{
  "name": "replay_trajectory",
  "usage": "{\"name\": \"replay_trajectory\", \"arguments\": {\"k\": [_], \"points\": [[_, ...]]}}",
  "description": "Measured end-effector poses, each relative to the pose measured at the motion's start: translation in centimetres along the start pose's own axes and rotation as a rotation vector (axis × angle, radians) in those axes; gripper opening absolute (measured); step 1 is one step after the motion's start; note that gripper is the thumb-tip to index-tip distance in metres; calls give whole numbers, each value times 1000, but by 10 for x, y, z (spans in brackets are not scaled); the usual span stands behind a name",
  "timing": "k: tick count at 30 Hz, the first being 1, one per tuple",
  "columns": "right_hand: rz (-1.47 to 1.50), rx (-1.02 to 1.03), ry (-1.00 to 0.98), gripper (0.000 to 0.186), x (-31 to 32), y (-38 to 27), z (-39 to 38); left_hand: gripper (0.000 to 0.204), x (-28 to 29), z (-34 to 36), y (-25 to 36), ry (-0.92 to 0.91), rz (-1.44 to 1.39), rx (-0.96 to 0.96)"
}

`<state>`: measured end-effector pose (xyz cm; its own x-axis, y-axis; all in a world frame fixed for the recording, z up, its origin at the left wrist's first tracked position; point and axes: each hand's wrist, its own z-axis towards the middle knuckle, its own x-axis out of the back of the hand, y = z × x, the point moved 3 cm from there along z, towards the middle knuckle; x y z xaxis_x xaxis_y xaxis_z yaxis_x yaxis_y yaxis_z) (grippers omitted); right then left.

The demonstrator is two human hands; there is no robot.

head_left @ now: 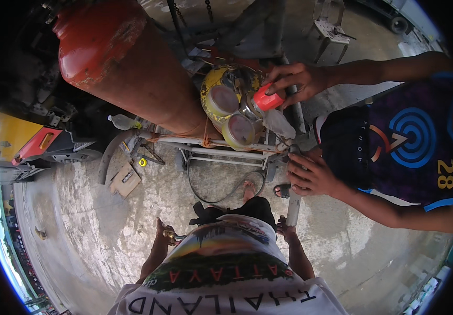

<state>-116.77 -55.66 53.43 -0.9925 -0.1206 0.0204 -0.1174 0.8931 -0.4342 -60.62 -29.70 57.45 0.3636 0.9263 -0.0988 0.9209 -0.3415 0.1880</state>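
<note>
My left hand [164,231] is low beside my shirt, its fingers curled around a brass-coloured metal piece [171,234] that is partly hidden. On the other side, my right hand [286,230] grips the lower end of a grey pipe [293,210]. A co-worker's hand [310,172] lies over the same pipe higher up. The co-worker's other hand [302,79] holds a red cap-like piece [266,98] beside a round metal container [249,106]. Two round tubs with clear lids, one of them a tub [223,100] further back, sit next to it.
A large red gas cylinder [132,68] leans over a white metal cart [226,157]. A black hose [197,194] loops on the concrete floor. A plastic bottle [123,122], a yellow tape measure [143,162] and a flat board [125,180] lie left; a chair [332,31] stands behind.
</note>
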Motion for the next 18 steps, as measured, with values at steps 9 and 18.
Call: {"name": "replay_trajectory", "arguments": {"k": [9, 18], "points": [[358, 799, 666, 39, 33, -110, -107, 77, 10, 14, 3, -12, -19, -41], [217, 1398, 395, 33, -39, -342, -301, 77, 1, 25, 15, -35, -31, -95]]}}
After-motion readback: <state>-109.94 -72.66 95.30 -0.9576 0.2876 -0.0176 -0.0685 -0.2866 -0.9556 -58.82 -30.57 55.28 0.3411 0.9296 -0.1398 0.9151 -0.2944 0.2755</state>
